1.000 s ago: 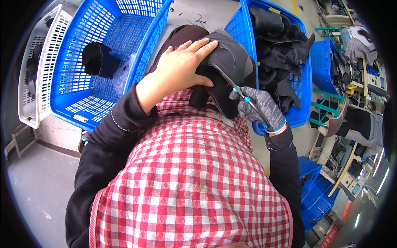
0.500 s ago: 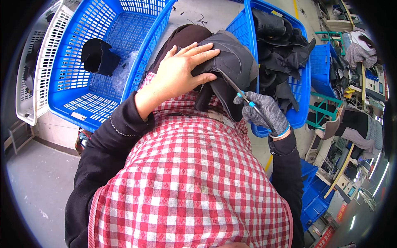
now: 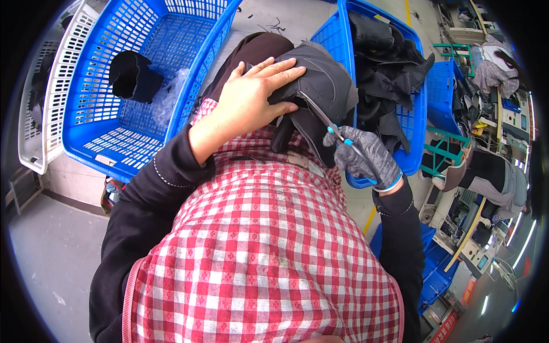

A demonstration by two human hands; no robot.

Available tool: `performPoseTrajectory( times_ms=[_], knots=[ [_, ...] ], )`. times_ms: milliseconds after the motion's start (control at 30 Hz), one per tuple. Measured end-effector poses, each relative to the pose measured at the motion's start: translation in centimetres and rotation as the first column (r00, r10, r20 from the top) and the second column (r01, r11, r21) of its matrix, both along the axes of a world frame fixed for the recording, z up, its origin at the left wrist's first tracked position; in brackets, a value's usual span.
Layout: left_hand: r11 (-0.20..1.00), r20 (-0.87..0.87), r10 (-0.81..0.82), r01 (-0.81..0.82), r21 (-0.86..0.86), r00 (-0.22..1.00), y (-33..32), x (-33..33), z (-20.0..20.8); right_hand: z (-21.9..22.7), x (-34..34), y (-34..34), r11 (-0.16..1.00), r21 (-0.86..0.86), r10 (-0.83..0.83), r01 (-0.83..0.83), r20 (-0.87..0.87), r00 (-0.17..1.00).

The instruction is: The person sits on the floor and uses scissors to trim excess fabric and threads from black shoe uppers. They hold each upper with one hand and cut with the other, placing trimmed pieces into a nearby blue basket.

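Note:
A dark grey stitched leather piece [image 3: 320, 77], like a boot upper, lies across my lap. My left hand [image 3: 251, 100] rests flat on it, fingers spread out and thumb apart. In a grey knitted glove, my right hand [image 3: 366, 154] is closed around the handles of a pair of scissors [image 3: 325, 118] with light-blue parts near the pivot. The blades point up and left to the edge of the leather piece, just right of my left thumb. How far the blades are apart I cannot tell. A loose dark flap [image 3: 311, 134] hangs below the blades.
At the left stands a blue perforated basket [image 3: 91, 108] holding one dark piece [image 3: 134, 77] and clear plastic. A second blue basket [image 3: 420, 108], right of my knees, is heaped with dark leather pieces [image 3: 386, 68]. A white crate [image 3: 57, 86] stands far left; workbenches [image 3: 469, 246] line the right.
Both hands stay in almost the same place, the scissors at the same edge. The surroundings have shifted slightly in the picture, the left basket a little further left.

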State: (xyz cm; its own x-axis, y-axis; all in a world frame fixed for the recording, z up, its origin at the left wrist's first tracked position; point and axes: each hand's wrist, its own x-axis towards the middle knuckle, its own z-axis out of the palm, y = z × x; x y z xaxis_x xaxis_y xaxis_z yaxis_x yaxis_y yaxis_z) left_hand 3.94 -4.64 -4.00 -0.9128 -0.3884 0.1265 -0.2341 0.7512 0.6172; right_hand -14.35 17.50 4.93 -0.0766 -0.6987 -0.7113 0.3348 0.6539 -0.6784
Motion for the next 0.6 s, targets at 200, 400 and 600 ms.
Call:
performPoseTrajectory(
  times_ms=[200, 400, 600],
  knots=[
    [1.0, -0.011, 0.009, -0.009, -0.001, 1.0, 0.0, 0.1, -0.3, -1.1, -1.3, -0.1, 0.997, -0.017, 0.079, -0.077, 0.123, 0.989],
    [0.999, -0.067, 0.001, -0.003, -0.035, 0.998, -0.1, 0.2, -0.6, -0.2, 0.0, -0.5, 0.991, -0.09, 0.09, -0.1, -0.103, 0.991],
    [0.986, -0.214, 0.003, 0.032, 0.164, 0.977, -0.7, 0.7, -0.3, 1.7, -0.4, -0.8, 0.984, 0.041, 0.176, -0.172, -0.139, 0.975]
  ],
)
